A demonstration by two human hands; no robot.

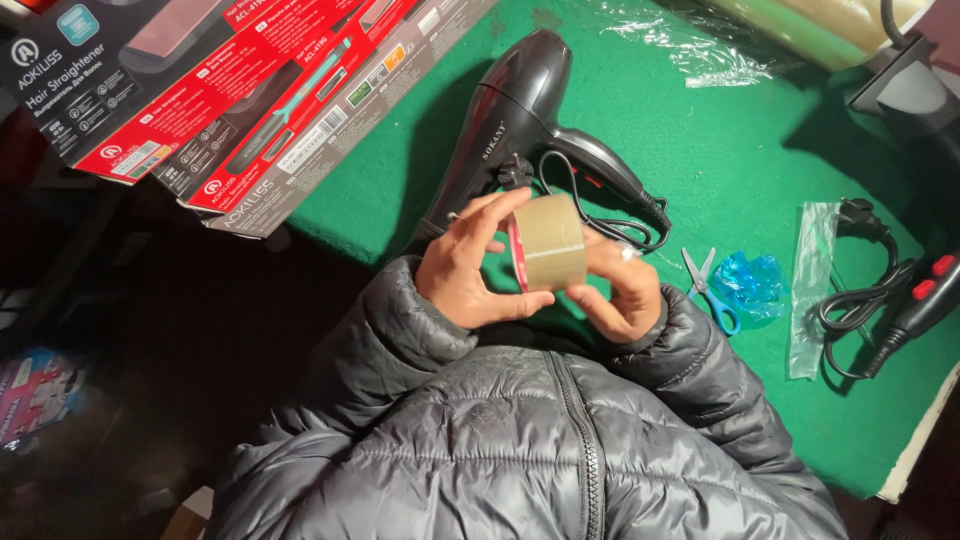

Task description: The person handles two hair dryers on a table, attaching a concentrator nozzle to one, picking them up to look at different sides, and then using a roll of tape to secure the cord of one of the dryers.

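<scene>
I hold a roll of brown packing tape (pixel 548 240) with a red core between both hands, just above my grey puffer jacket. My left hand (pixel 466 265) grips the roll's left side, fingers curled over its top. My right hand (pixel 622 290) holds the right side from below. Right behind the tape lies a black hair dryer (pixel 510 110) on the green table (pixel 700 140), its black cord coiled beside the handle.
Red and grey product boxes (pixel 230 90) lie at the upper left. Blue-handled scissors (pixel 708 285), a blue plastic wad (pixel 750 278), a clear plastic strip (pixel 810 290) and another black device with red buttons (pixel 925 295) sit to the right. Crumpled clear film (pixel 690 40) lies far back.
</scene>
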